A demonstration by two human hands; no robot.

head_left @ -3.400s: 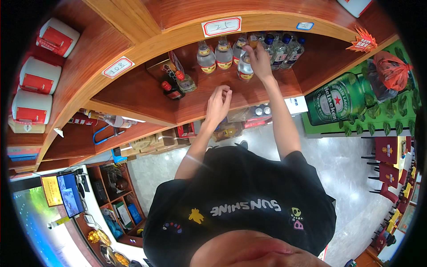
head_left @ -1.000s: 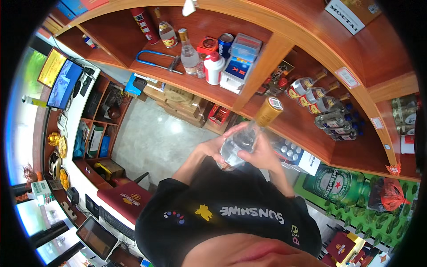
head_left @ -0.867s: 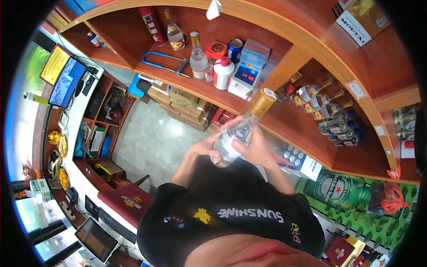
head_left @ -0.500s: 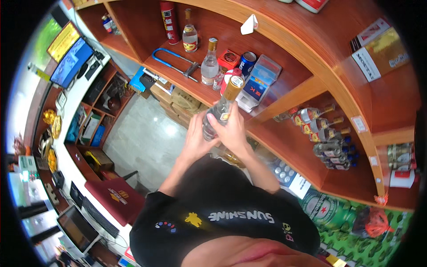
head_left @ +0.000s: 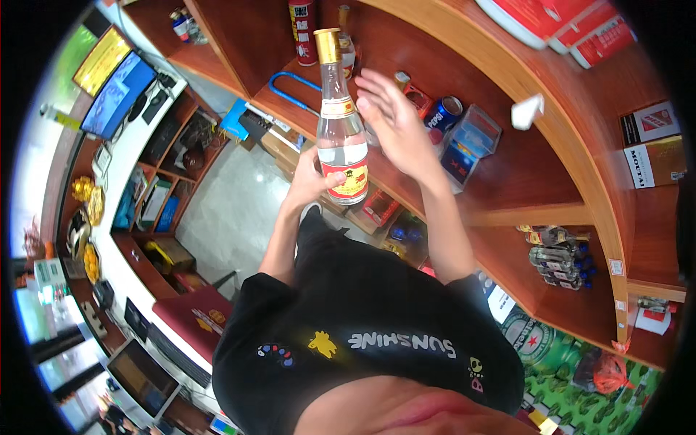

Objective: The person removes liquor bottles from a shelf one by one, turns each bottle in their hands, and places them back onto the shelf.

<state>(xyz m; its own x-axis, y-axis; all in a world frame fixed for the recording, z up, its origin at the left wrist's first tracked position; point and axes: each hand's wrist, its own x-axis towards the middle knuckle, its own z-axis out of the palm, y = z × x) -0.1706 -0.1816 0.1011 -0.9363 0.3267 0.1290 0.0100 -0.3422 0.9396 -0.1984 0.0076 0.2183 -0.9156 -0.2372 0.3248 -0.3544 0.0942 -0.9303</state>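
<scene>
A clear glass bottle (head_left: 342,145) with a gold cap and a red-and-yellow label stands nearly upright in front of me. My left hand (head_left: 308,180) is wrapped round its lower part, the thumb across the label. To the right of the bottle's neck, my right hand (head_left: 399,127) is raised with its fingers apart and nothing seen in it. It covers part of the shelf (head_left: 500,174) behind. Another gold-capped bottle (head_left: 348,54) stands on that shelf, partly hidden by the held one.
The shelf also carries a red can (head_left: 303,32), a blue U-shaped lock (head_left: 286,88), a blue drink can (head_left: 445,112) and a clear plastic box (head_left: 475,134). Several bottles (head_left: 554,261) lie in the lower right compartment. At left runs a white desk (head_left: 130,268) with screens.
The bottle has swung upright and moved left, its label now facing me. My right hand has let go of it and moved up toward the shelf. The view has shifted.
</scene>
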